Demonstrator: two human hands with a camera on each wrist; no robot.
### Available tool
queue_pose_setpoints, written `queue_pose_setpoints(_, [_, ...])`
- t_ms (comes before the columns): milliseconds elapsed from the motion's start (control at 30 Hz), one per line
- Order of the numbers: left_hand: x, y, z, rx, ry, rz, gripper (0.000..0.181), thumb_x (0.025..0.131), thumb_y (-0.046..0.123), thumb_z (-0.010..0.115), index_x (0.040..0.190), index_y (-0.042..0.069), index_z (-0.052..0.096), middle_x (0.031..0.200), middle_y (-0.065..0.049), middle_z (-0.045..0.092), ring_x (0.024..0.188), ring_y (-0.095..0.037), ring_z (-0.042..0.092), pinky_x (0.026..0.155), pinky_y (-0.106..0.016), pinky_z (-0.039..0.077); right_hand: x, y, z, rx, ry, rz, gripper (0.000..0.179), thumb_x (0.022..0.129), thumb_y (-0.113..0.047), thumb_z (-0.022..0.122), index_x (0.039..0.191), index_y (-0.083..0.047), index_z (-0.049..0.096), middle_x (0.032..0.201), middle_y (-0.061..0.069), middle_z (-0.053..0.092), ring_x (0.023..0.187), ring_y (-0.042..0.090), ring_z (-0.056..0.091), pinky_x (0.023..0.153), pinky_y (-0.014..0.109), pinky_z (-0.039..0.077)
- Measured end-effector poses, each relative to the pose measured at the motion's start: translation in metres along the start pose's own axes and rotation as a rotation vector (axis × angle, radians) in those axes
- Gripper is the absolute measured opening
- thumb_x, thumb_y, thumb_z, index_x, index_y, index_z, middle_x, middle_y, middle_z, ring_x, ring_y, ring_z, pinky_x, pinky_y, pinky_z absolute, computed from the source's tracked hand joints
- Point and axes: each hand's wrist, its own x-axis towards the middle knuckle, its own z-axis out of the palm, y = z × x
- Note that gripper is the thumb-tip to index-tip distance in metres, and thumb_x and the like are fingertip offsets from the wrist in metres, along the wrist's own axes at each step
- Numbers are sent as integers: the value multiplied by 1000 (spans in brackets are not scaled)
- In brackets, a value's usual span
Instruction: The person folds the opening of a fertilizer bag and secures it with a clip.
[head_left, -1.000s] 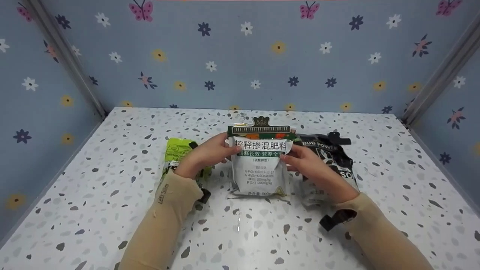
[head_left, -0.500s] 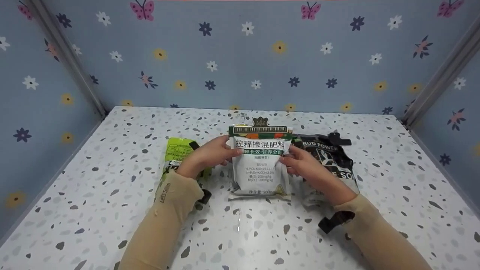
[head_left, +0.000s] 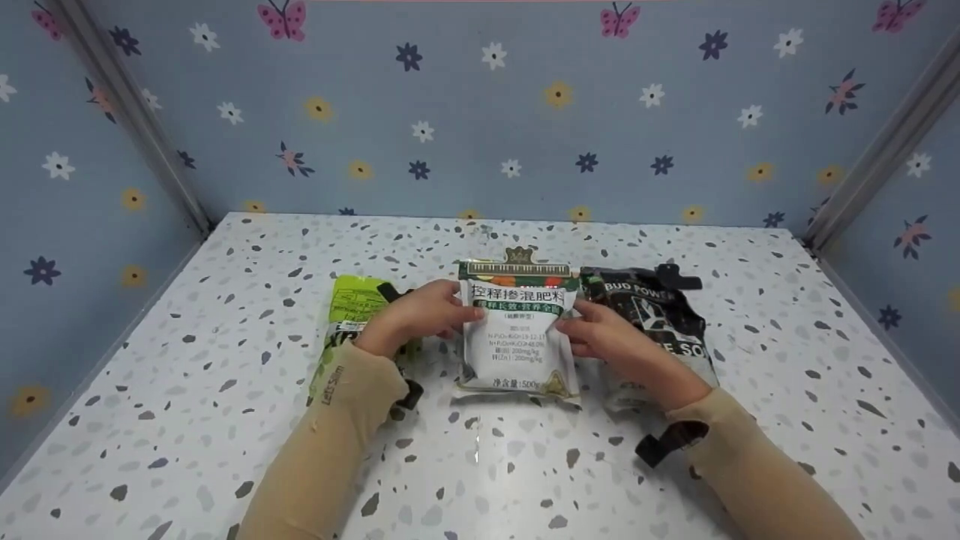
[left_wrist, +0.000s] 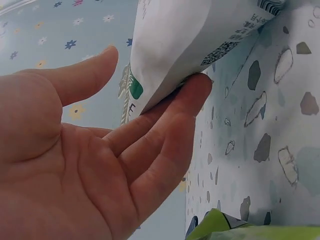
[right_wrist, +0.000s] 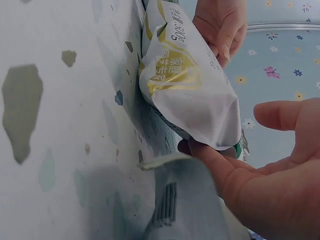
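A white and green fertilizer bag (head_left: 517, 352) with Chinese print leans back in the middle of the table, its crown-topped upper edge away from me. My left hand (head_left: 416, 315) is at its left side; in the left wrist view its nearly straight fingers (left_wrist: 167, 135) touch the bag from behind while the thumb stands off it. At the right side is my right hand (head_left: 622, 341). Its fingers (right_wrist: 215, 160) reach behind the bag's edge in the right wrist view, with the thumb raised apart from the bag. The fingertips behind the bag are partly hidden.
A lime-green bag (head_left: 356, 300) lies left, partly under my left forearm. On the right lies a black and white bag (head_left: 649, 292) marked "BUD POWER", partly covered by my right hand. The speckled table (head_left: 480, 480) meets flower-patterned walls (head_left: 480, 97) at the back and sides.
The top of the fertilizer bag has sunk lower, and the bag tilts further back. Both hands have moved slightly down with it. The other two bags stay in place.
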Motion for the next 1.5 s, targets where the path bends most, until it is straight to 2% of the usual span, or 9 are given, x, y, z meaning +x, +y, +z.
queue_pose_setpoints(133, [1, 1, 2, 28, 8, -7, 76, 98, 43, 62, 150, -4, 33, 118, -15, 62, 95, -29, 66, 96, -46, 46, 0, 2, 0, -36, 2, 20, 76, 102, -21, 55, 158, -1, 9, 152, 24, 39, 132, 38, 49, 107, 42, 41])
queue_pose_setpoints(267, [2, 0, 3, 46, -1, -9, 54, 99, 45, 61, 127, -1, 53, 103, -13, 67, 87, -32, 67, 84, -46, 52, 0, 3, 0, -86, 20, 62, 81, 102, -24, 56, 157, 2, 4, 157, 25, 29, 133, 40, 46, 110, 44, 36])
queue_pose_setpoints(433, [3, -1, 3, 58, -15, 2, 41, 99, 43, 60, 103, 3, 56, 97, -16, 70, 82, -34, 69, 76, -45, 55, 0, 3, 2, -115, 27, 83, 83, 101, -25, 57, 157, 3, 1, 159, 25, 21, 136, 41, 41, 113, 45, 31])
queue_pose_setpoints(600, [3, -1, 2, 106, -6, 11, 45, 100, 48, 57, 101, 3, 57, 95, -15, 70, 79, -32, 69, 75, -45, 55, -2, 1, 2, -214, 26, 64, 82, 102, -27, 56, 157, 4, 3, 160, 26, 20, 136, 42, 42, 113, 46, 31])
queue_pose_setpoints(733, [1, -1, 2, 143, 2, 5, 48, 100, 50, 55, 101, 2, 58, 94, -13, 70, 79, -30, 69, 75, -45, 55, -4, -1, 1, -395, 35, 17, 78, 102, -32, 55, 156, 5, 12, 159, 24, 22, 135, 40, 43, 112, 47, 32])
queue_pose_setpoints(933, [-2, 0, 1, 140, 11, -3, 46, 101, 48, 55, 104, 3, 64, 92, -12, 71, 81, -31, 71, 74, -44, 56, -9, -8, -2, -598, 34, -26, 72, 102, -37, 54, 154, 4, 27, 153, 23, 38, 129, 37, 51, 110, 50, 35])
queue_pose_setpoints(1133, [-2, 3, -1, 263, 105, 6, 50, 101, 50, 53, 92, 6, 74, 87, -6, 72, 62, -20, 56, 59, -35, 44, -16, -18, -14, -537, 25, -25, 62, 103, -32, 54, 153, 0, 34, 139, 21, 55, 115, 37, 62, 100, 49, 46])
queue_pose_setpoints(1367, [-5, 4, -4, 259, 171, -12, 45, 102, 49, 53, 103, 9, 75, 92, -5, 72, 81, -25, 64, 68, -38, 47, -22, -29, -32, -395, 100, -74, 51, 106, -21, 51, 152, -3, 37, 130, 19, 62, 116, 32, 61, 96, 44, 50])
queue_pose_setpoints(1500, [-3, 5, -2, 280, 212, -7, 46, 101, 50, 53, 99, 10, 74, 89, -4, 71, 75, -23, 61, 67, -38, 47, -23, -32, -38, -396, 180, -117, 44, 106, -19, 51, 147, -5, 44, 118, 14, 69, 109, 28, 65, 91, 45, 51])
